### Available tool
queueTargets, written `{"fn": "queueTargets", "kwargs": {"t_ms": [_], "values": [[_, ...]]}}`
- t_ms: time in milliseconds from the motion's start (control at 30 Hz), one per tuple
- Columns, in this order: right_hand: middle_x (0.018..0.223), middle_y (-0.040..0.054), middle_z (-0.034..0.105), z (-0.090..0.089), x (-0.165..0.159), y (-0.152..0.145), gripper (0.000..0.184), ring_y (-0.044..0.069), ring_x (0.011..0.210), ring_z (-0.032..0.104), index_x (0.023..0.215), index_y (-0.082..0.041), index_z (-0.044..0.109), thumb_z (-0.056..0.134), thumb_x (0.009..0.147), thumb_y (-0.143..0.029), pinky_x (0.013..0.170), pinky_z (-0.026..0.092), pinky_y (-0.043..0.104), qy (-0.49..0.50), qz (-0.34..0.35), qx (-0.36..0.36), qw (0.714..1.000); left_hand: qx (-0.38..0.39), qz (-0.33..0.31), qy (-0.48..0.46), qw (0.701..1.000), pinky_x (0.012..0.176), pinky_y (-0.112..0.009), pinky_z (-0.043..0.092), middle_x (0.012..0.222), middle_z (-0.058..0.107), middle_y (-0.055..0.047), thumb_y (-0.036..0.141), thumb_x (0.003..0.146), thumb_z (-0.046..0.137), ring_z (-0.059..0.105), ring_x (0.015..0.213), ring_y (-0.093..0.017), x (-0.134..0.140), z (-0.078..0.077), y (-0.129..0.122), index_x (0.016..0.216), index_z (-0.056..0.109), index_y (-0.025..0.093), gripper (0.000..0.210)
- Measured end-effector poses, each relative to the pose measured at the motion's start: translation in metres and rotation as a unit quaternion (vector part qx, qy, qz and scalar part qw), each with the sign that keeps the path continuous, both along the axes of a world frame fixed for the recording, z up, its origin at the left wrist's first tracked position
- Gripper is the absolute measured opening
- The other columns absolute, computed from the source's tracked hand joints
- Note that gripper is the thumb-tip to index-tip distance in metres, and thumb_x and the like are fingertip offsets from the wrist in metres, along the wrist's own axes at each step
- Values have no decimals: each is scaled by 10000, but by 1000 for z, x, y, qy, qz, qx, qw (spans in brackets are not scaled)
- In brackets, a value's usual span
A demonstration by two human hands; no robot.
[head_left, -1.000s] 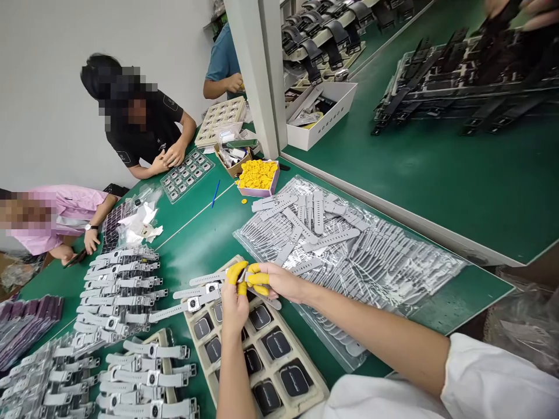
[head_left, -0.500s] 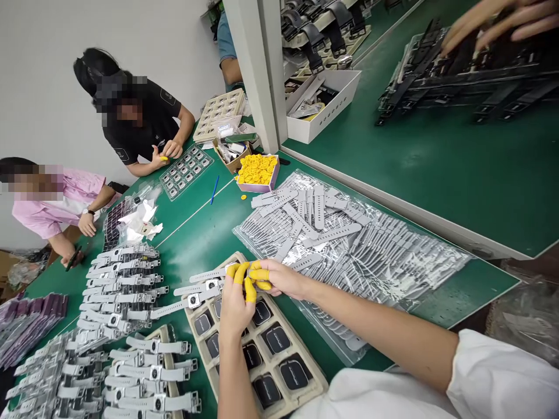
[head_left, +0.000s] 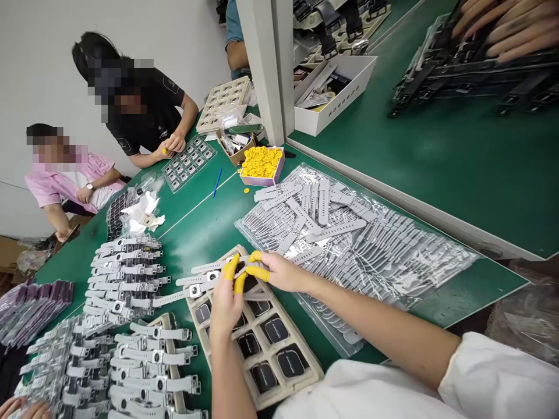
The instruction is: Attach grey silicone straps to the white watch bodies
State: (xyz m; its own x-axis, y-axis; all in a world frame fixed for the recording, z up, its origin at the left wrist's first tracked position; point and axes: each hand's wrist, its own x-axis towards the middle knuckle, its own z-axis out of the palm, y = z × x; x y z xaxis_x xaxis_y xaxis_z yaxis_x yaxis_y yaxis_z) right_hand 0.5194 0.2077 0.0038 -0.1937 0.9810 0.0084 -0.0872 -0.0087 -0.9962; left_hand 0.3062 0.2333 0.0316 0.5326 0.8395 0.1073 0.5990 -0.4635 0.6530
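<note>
Above a beige moulded tray (head_left: 298,336) my two hands meet, with yellow finger cots on several fingertips. My left hand (head_left: 227,291) pinches a small dark watch case (head_left: 240,267). Thumb and fingers of my right hand (head_left: 276,271) are closed on a grey watch strap (head_left: 257,294) at the case's side; the exact joint is hidden by the fingers. Black square watch faces (head_left: 276,330) fill several tray compartments. To the left of my left hand, watches with grey straps (head_left: 195,291) lie across the tray's upper end.
Loose grey straps (head_left: 323,203) lie on plastic-bagged straps to the right. A box of yellow finger cots (head_left: 262,163) stands behind. Strapped watches (head_left: 126,273) are stacked at left. Co-workers sit across the table; another person's hands (head_left: 519,26) are at upper right, and others at lower left.
My fingers have shifted around the watch case and spread apart slightly, showing more of it. The strap now hangs below my right fingers. A co-worker's hand has appeared at the lower left.
</note>
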Motion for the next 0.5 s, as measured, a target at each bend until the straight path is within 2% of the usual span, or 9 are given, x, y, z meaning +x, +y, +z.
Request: {"fn": "queueTargets", "kwargs": {"t_ms": [67, 133, 233, 367, 500], "values": [[902, 39, 711, 0, 4, 1, 294, 174, 750, 605, 1022, -194, 696, 578, 1000, -462, 692, 475, 300, -99, 20, 64, 993, 2, 39, 59, 997, 1095, -458, 541, 1396, 684, -108, 320, 1035, 489, 659, 1278, -280, -18, 19, 3, 1463, 568, 264, 438], [893, 47, 709, -2, 7, 1, 309, 181, 737, 604, 996, -199, 723, 540, 1028, -446, 687, 469, 310, -163, 33, 102, 981, 4, 72, 96, 993, 1022, -455, 572, 1274, 736, -103, 335, 1010, 518, 695, 1183, -298, -39, 37, 6, 1351, 656, 258, 376], [893, 65, 692, -10, 9, 0, 335, 179, 704, 579, 889, -206, 746, 535, 1029, -425, 669, 445, 318, -217, 22, 148, 965, 0, 101, 133, 986, 938, -463, 590, 1070, 775, -86, 354, 951, 589, 718, 1050, -317, -65, 51, 7, 1115, 749, 265, 246], [798, 42, 671, -17, 10, -4, 257, 162, 609, 497, 841, -239, 751, 584, 996, -359, 593, 331, 294, -242, 23, 203, 949, 20, 108, 170, 979, 854, -442, 600, 894, 763, -31, 420, 924, 629, 718, 983, -309, -78, 47, 2, 963, 740, 347, 139], [620, 10, 588, -17, 15, -4, 189, 144, 514, 355, 801, -254, 721, 610, 952, -279, 557, 205, 292, -254, 27, 206, 945, 72, 57, 179, 980, 892, -465, 593, 921, 758, -28, 525, 944, 621, 694, 1075, -318, -64, 32, 1, 940, 723, 386, 172]]}}
